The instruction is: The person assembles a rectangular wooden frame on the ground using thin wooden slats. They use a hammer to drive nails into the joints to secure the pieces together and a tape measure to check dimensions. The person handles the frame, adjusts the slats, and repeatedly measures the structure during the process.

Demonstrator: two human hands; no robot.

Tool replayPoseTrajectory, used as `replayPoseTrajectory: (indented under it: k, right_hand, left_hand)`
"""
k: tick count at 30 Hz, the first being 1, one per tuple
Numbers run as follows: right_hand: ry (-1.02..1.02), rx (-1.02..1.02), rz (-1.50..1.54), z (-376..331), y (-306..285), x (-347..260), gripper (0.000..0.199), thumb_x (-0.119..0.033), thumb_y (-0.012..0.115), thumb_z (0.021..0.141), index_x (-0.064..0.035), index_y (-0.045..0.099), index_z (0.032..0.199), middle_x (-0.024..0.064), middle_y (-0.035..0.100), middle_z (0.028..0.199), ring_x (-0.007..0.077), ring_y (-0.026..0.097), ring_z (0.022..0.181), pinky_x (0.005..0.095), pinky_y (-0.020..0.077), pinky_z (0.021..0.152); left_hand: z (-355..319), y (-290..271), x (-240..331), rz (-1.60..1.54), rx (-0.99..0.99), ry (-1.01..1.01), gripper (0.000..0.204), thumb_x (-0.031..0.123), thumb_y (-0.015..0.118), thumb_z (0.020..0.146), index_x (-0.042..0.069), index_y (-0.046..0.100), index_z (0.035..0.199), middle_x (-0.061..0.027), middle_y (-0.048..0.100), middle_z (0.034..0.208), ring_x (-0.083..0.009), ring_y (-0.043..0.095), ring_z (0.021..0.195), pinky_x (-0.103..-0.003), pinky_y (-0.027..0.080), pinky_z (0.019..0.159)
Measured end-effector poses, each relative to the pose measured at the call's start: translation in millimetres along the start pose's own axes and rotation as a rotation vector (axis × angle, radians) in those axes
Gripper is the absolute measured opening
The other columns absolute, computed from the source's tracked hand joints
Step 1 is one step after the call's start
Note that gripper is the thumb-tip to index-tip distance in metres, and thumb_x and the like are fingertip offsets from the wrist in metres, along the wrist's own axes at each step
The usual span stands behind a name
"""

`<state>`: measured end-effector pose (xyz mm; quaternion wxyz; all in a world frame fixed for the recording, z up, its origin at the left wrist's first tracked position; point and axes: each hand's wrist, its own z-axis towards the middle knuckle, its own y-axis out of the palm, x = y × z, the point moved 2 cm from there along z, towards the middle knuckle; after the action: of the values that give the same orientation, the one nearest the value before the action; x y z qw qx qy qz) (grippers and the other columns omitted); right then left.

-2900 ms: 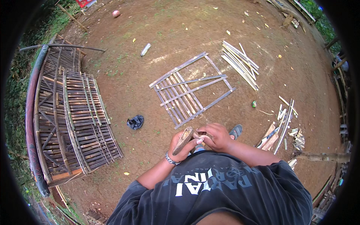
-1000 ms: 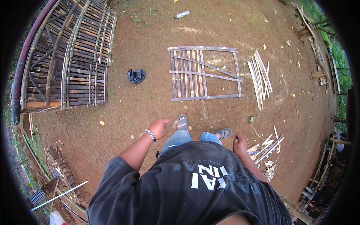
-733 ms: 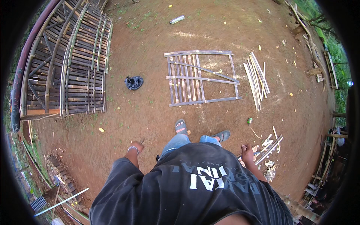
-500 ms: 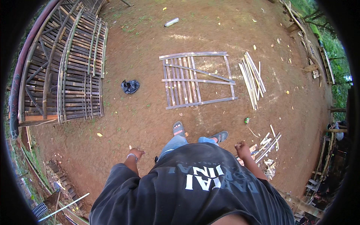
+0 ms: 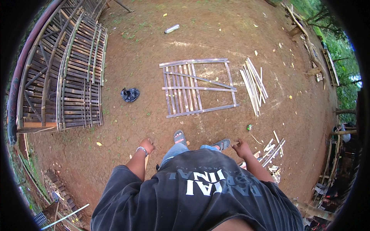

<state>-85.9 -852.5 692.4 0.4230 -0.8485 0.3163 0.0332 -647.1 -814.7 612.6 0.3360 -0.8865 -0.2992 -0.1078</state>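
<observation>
My left hand (image 5: pixel 146 146), with a bracelet at the wrist, hangs left of my sandalled feet with its fingers curled closed. A thin tan stick-like piece (image 5: pixel 147 161) shows beside that wrist; most of it is hidden. My right hand (image 5: pixel 242 148) is right of my feet, its fingers loosely bent and apart, with nothing visible in them. On the ground ahead lies a slatted bamboo frame (image 5: pixel 200 88). Its left part carries several upright slats, and a diagonal strip crosses its more open right part. Loose pale bamboo strips (image 5: pixel 252 86) lie just right of it.
A large bamboo-slat structure (image 5: pixel 81 84) stands at the left. A black plastic bag (image 5: pixel 130 94) lies between it and the frame. A clear bottle (image 5: pixel 172 29) lies farther off. A small green item (image 5: pixel 249 127) and scattered wood offcuts (image 5: pixel 271 152) are at the right.
Both hands have moved forward from my body, and the right one also leftward, its fingers spreading. The tan piece has come into sight by my left wrist. The ground view has shifted slightly.
</observation>
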Motion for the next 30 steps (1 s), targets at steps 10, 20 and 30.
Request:
replayPoseTrajectory:
  k: [10, 20, 30]
  right_hand:
    - [0.146, -0.063, -0.087, -34.5, 15.9, 59.6, 0.059, -0.045, 0.071, 0.088, -0.0037, 0.059, 0.127, 0.0207, 0.074, 0.099, 0.0367, 0.07, 0.101, 0.0431, 0.053, 0.09]
    - [0.085, -0.043, -0.039, -22.9, 16.2, 26.8, 0.057, -0.043, 0.072, 0.088, -0.0058, 0.058, 0.129, 0.0207, 0.073, 0.102, 0.0358, 0.07, 0.101, 0.0426, 0.0532, 0.09]
    - [0.046, 0.039, -0.05, -29.0, 10.2, 20.7, 0.055, -0.041, 0.075, 0.086, -0.0046, 0.061, 0.126, 0.0213, 0.072, 0.101, 0.0359, 0.07, 0.099, 0.042, 0.0544, 0.085]
  left_hand:
    - [-31.2, 28.1, -58.6, -0.059, -0.13, -0.225, 0.042, 0.031, 0.088, 0.069, 0.002, 0.072, 0.094, -0.0207, 0.073, 0.099, -0.0342, 0.071, 0.095, -0.041, 0.055, 0.084]
    - [22.9, 48.2, -46.5, -0.27, 0.063, -0.079, 0.028, 0.026, 0.076, 0.08, 0.004, 0.068, 0.094, -0.0167, 0.074, 0.088, -0.0301, 0.072, 0.085, -0.041, 0.055, 0.077]
    - [14.2, 23.9, -22.1, -0.03, 0.014, -0.075, 0.035, 0.025, 0.078, 0.074, 0.002, 0.071, 0.1, -0.0211, 0.074, 0.1, -0.0339, 0.072, 0.097, -0.042, 0.056, 0.083]
